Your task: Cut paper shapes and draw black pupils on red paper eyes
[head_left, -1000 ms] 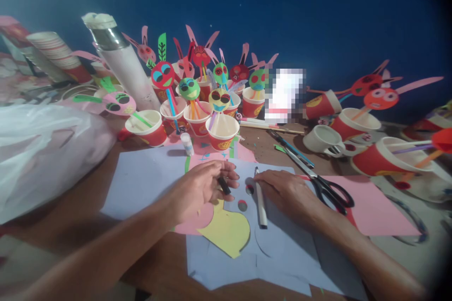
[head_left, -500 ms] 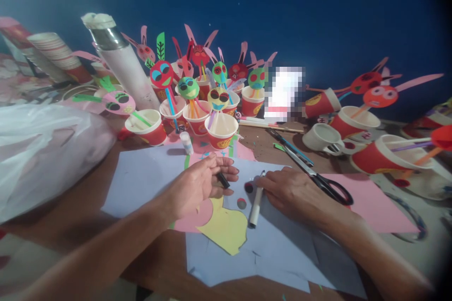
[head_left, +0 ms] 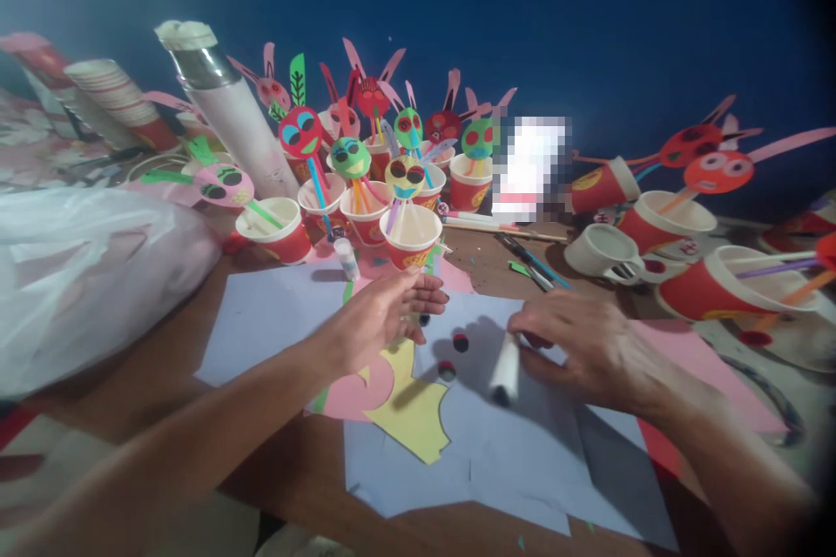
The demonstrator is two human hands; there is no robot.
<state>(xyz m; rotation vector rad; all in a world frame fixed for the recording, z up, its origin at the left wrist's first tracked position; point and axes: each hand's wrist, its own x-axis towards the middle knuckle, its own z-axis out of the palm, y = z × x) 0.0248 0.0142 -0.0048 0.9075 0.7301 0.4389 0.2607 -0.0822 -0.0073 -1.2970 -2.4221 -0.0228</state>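
Note:
My left hand (head_left: 385,313) is turned partly palm up over the paper, its fingers curved; a small dark thing, probably a marker cap, shows by its fingers. In my right hand (head_left: 575,335) is a white marker (head_left: 506,370), blurred, pinched between thumb and fingers with its dark end pointing down toward me. Two small dark-and-red discs, one (head_left: 461,342) and another (head_left: 447,371), lie on the blue-grey paper (head_left: 515,461) between the hands. A cut yellow paper (head_left: 418,422) and a pink paper piece (head_left: 356,396) lie in front of my left hand.
Red-and-white cups (head_left: 410,239) with paper faces on straws stand behind. A glue stick (head_left: 347,258) is beyond my left hand. At the right are a white mug (head_left: 601,252) and pink paper (head_left: 705,365); a plastic bag (head_left: 97,278) and a tall flask (head_left: 228,113) are left.
My right hand has moved right with the marker, now covering most of the scissors. The left hand has shifted slightly up, and the dark piece by its fingers sits higher.

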